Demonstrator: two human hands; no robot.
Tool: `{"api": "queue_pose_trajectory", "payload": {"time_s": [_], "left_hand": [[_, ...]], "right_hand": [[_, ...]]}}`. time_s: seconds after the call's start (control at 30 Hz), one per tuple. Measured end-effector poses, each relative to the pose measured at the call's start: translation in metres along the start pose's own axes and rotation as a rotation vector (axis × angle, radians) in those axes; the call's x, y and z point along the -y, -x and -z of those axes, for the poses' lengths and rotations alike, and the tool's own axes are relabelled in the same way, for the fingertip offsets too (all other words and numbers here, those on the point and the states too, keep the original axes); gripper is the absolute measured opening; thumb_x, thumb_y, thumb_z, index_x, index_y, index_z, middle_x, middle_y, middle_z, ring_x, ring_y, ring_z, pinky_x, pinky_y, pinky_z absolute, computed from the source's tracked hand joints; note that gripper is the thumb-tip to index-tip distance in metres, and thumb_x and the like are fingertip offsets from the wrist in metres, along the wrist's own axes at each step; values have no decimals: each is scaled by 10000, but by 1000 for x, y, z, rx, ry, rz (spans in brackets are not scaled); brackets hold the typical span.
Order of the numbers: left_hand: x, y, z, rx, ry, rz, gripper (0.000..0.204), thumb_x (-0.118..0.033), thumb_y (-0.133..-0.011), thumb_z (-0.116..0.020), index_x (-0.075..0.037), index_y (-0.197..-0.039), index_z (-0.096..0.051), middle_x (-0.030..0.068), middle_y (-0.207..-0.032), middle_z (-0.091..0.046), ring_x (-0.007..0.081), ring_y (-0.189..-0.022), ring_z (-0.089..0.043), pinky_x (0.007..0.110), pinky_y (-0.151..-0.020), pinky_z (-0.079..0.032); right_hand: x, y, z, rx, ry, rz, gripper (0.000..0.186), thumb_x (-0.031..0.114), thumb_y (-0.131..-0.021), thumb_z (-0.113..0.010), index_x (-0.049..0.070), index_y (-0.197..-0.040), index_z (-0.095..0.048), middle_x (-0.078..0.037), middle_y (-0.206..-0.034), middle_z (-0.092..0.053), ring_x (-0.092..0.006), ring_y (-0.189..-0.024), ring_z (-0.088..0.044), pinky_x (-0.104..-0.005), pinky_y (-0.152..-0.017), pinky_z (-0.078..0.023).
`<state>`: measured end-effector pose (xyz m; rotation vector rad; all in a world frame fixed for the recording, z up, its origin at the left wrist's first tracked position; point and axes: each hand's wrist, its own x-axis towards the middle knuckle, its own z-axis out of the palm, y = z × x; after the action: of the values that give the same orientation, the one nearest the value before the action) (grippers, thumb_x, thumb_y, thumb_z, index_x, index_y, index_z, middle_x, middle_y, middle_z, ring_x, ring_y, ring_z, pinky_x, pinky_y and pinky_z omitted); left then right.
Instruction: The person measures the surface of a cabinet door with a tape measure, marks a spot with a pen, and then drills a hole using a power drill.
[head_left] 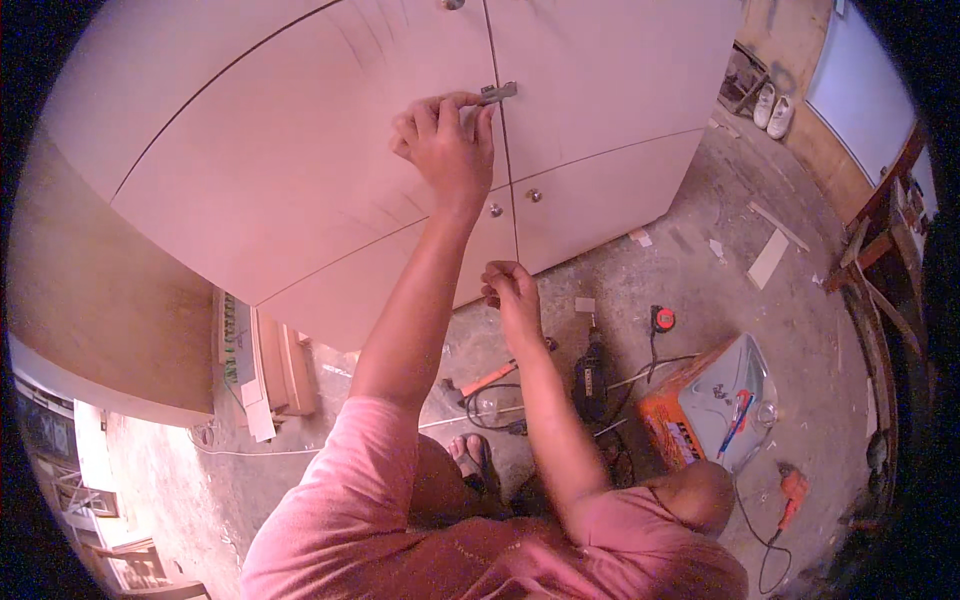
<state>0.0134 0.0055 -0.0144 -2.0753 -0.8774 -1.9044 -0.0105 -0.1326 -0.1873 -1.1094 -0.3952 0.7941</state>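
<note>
My left hand (pixel 445 140) reaches up to a small metal latch (pixel 500 93) lying across the gap between two cabinet doors. Thumb and forefinger pinch the latch's left end, and the other fingers are curled. The pale cabinet (pixel 330 150) has several doors with round knobs; one knob (pixel 495 210) is on the lower left door and another knob (pixel 534 195) on the lower right. Lower down, my right hand (pixel 512 285) is raised by the cabinet's bottom edge. Its fingers are closed together; whatever they may hold is hidden.
On the concrete floor lie a black power drill (pixel 592 380), an orange-handled hammer (pixel 490 380), a tape measure (pixel 663 319) and cables. An orange-and-grey box (pixel 725 375) carries a blue-and-red tool (pixel 738 420) and small metal parts. An orange power tool (pixel 793 488) lies beyond it. White shoes (pixel 772 110) stand by the wall.
</note>
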Motion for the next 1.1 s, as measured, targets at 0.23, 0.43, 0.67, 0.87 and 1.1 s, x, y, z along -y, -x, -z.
{"api": "queue_pose_trajectory", "payload": {"time_s": [0.23, 0.43, 0.67, 0.87, 1.1], "left_hand": [[3, -1, -2, -30, 49, -32, 197, -281, -776, -837, -231, -910, -701, -9, -999, -584, 262, -1049, -471, 444, -851, -305], [9, -2, -4, -53, 26, -73, 204, -277, -766, -841, -261, -916, -704, -40, -961, -596, 227, -1000, -497, 417, -834, -303], [9, -7, -3, -95, 29, -122, 193, -290, -764, -840, -268, -906, -710, -69, -918, -620, 200, -962, -518, 403, -830, -299], [10, -7, -3, -100, 31, -160, 187, -292, -765, -836, -263, -899, -709, -79, -895, -619, 199, -958, -515, 401, -844, -292], [9, -5, -2, -57, -17, -93, 195, -323, -769, -840, -271, -924, -734, -47, -961, -651, 229, -1014, -545, 436, -851, -325]], "right_hand": [[3, 1, 0, -3, 21, -14, 181, 233, -955, -676, 71, -1032, -655, -19, -924, -685, -131, -779, -631, -291, -682, -502], [2, 2, -1, 14, -13, -19, 166, 225, -951, -675, 79, -1025, -653, -9, -919, -683, -122, -778, -628, -286, -675, -499], [4, 4, -2, -11, -35, -39, 162, 208, -951, -678, 66, -1024, -650, -8, -904, -676, -112, -769, -620, -274, -667, -495], [-3, 0, 1, 13, -32, -33, 158, 210, -949, -683, 72, -1018, -652, -14, -900, -680, -112, -760, -620, -263, -656, -491], [-7, 1, 0, -3, -47, -56, 140, 192, -941, -680, 76, -1015, -654, -7, -892, -687, -109, -757, -627, -268, -665, -496]]}}
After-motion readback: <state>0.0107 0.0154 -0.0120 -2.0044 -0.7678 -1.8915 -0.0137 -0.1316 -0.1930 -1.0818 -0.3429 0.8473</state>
